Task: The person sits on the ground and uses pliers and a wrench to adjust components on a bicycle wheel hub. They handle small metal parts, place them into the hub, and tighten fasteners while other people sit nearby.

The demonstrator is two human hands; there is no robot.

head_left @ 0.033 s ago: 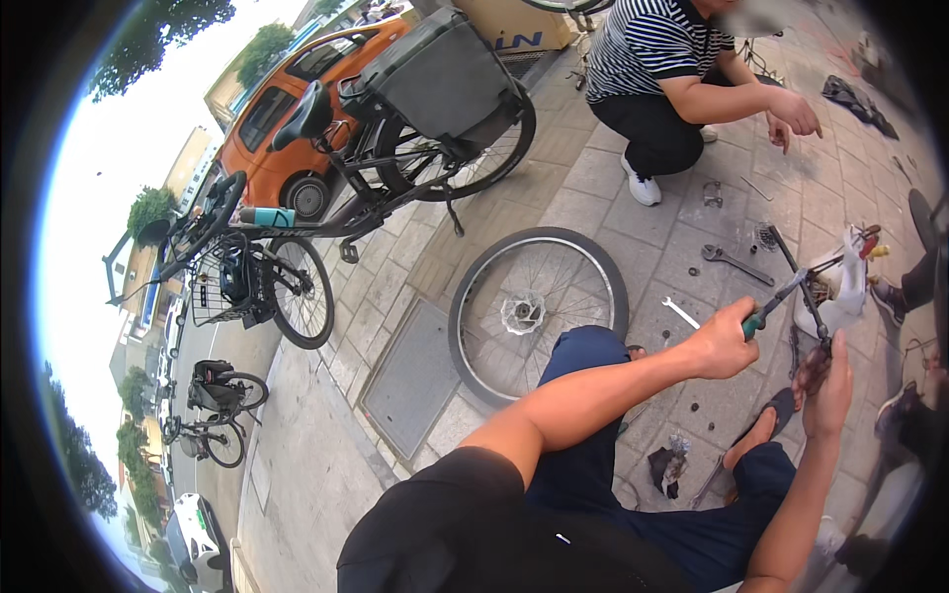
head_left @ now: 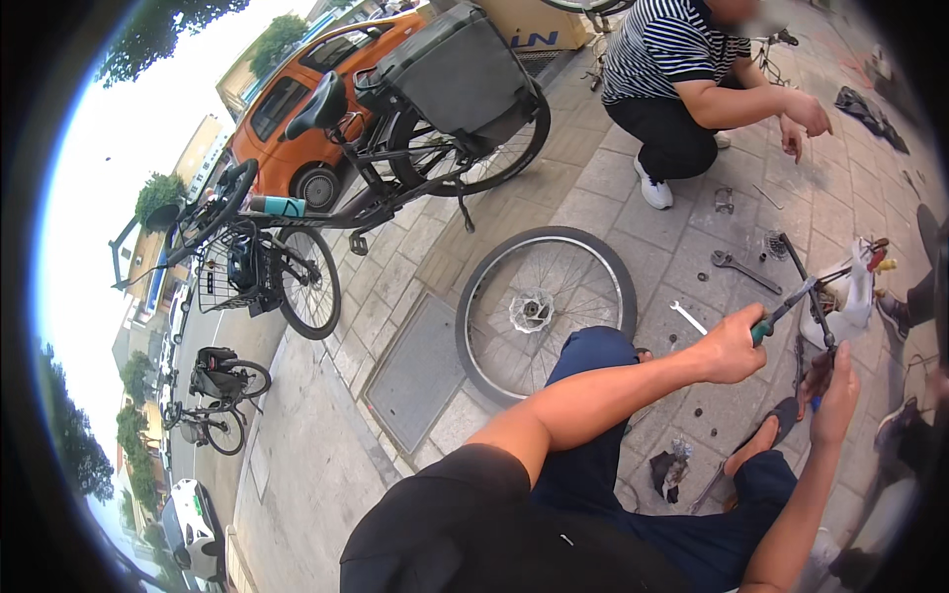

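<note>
Two bare hands are engaged at a dark metal bar (head_left: 819,318) above the paving (head_left: 643,232). The left hand (head_left: 733,348) is clamped around a green-handled tool (head_left: 760,332) whose shaft reaches the bar. The right hand (head_left: 836,395) is at the bar's lower end; from where I stand, I cannot tell whether its fingers close on it. Leftward on the ground: adjustable wrench (head_left: 755,276), open-ended spanner (head_left: 689,317), spoked bicycle wheel (head_left: 531,312). Beyond, a person (head_left: 672,69) in stripes squats.
</note>
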